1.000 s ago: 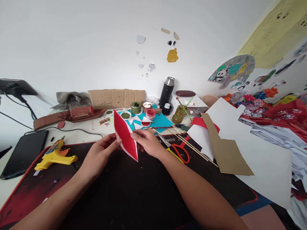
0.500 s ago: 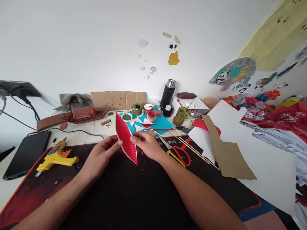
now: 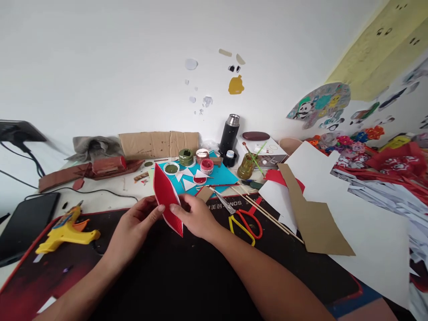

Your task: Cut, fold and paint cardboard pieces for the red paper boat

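Note:
A red piece with white edges point(image 3: 166, 194), pointed at both ends, stands upright between my two hands above the black mat point(image 3: 187, 272). My left hand point(image 3: 137, 223) pinches its left edge, thumb on the red face and fingers behind. From the right, my right hand point(image 3: 195, 216) grips the other edge, its thumb also on the red face. The fingers behind the piece are partly hidden. Beyond it lie white paper triangles point(image 3: 188, 184) on a blue sheet point(image 3: 223, 176).
Scissors point(image 3: 239, 216) and thin sticks point(image 3: 270, 216) lie right of my hands, beside brown cardboard point(image 3: 323, 227). A yellow glue gun point(image 3: 68, 232) rests at the left. Paint jars point(image 3: 186, 157), a black flask point(image 3: 229, 136) and a brush jar point(image 3: 246, 166) stand behind.
The view has shifted slightly, so most things appear a little further left and lower. Both hands keep hold of the red piece, whose faces look a bit wider apart.

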Available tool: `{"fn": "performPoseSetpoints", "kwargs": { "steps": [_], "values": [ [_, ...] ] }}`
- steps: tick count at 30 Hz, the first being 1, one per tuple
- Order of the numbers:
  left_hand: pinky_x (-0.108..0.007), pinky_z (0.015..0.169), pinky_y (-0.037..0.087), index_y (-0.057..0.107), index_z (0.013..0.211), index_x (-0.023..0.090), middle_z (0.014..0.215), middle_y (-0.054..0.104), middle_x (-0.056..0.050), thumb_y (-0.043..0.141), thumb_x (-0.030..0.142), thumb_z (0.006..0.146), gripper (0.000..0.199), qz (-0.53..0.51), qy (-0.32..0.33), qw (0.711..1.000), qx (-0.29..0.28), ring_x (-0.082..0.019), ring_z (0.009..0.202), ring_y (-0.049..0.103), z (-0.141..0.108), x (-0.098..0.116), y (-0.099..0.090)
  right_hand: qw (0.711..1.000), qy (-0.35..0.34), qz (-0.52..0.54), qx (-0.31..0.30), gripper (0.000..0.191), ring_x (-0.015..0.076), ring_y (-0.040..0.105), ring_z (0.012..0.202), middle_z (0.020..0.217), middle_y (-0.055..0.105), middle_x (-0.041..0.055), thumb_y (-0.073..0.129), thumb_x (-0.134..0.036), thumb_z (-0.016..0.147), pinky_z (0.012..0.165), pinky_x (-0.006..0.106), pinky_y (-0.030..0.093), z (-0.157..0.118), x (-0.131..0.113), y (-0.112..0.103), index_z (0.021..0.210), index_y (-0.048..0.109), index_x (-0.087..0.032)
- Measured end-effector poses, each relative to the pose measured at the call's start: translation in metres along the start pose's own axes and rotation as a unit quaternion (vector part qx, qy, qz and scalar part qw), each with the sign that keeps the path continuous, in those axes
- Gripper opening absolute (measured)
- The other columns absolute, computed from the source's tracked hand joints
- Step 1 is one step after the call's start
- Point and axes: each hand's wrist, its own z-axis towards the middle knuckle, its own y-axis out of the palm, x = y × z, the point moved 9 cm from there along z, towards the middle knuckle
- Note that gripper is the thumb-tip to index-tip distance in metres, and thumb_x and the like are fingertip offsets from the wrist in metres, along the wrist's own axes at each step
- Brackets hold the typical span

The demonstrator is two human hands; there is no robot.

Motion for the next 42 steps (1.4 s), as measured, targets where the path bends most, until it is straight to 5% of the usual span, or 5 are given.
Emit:
{"fn": "performPoseSetpoints", "kwargs": {
  "steps": [5, 17, 26, 32, 42],
  "values": [
    [-0.050, 0.103, 0.064, 0.078, 0.107, 0.028, 0.119, 0.086, -0.009, 0.090, 0.074, 0.075, 0.057, -0.006, 0.001, 1.000, -0.010, -0.038, 0.113, 0.079, -0.005, -0.003, 0.004, 0.999, 0.031, -0.034, 0.005, 0.020, 0.0275, 0.080, 0.097, 0.110, 0.086, 0.0077, 0.076, -0.039, 0.105, 0.085, 0.037, 0.059, -0.001, 0.002, 0.001, 0.114, 0.080, -0.021],
    [-0.046, 0.102, 0.063, 0.078, 0.112, 0.026, 0.121, 0.083, -0.008, 0.091, 0.069, 0.080, 0.055, -0.021, 0.010, 1.000, -0.003, -0.034, 0.113, 0.077, -0.007, -0.010, 0.002, 0.999, 0.039, -0.014, -0.018, 0.021, 0.0281, 0.080, 0.106, 0.117, 0.086, 0.0062, 0.074, -0.039, 0.106, 0.092, 0.038, 0.060, -0.002, 0.003, 0.006, 0.118, 0.080, -0.022],
    [-0.042, 0.100, 0.063, 0.079, 0.117, 0.023, 0.119, 0.084, -0.007, 0.096, 0.058, 0.081, 0.053, -0.140, -0.008, 0.990, 0.029, -0.031, 0.111, 0.078, -0.003, -0.020, -0.003, 0.993, -0.012, 0.117, -0.020, 0.039, 0.0272, 0.075, 0.122, 0.123, 0.081, 0.0079, 0.076, -0.056, 0.103, 0.103, 0.040, 0.061, 0.003, -0.005, -0.009, 0.125, 0.076, -0.024],
    [-0.034, 0.091, 0.065, 0.080, 0.114, 0.020, 0.125, 0.082, -0.008, 0.102, 0.046, 0.077, 0.051, -0.254, -0.028, 0.965, 0.053, -0.027, 0.114, 0.076, 0.000, -0.012, 0.006, 0.986, 0.024, 0.161, -0.039, 0.059, 0.0222, 0.078, 0.088, 0.113, 0.077, 0.0080, 0.076, -0.067, 0.098, 0.063, 0.030, 0.063, 0.004, 0.003, -0.004, 0.136, 0.070, -0.023],
    [-0.042, 0.101, 0.067, 0.083, 0.102, 0.022, 0.121, 0.084, -0.007, 0.105, 0.036, 0.072, 0.041, -0.293, -0.011, 0.954, 0.065, -0.029, 0.120, 0.075, -0.004, -0.008, 0.007, 0.989, 0.032, 0.138, -0.038, 0.044, 0.0102, 0.066, 0.057, 0.092, 0.074, -0.0003, 0.080, -0.052, 0.100, 0.052, 0.023, 0.054, 0.001, 0.002, -0.001, 0.129, 0.067, -0.022]
  ]
}}
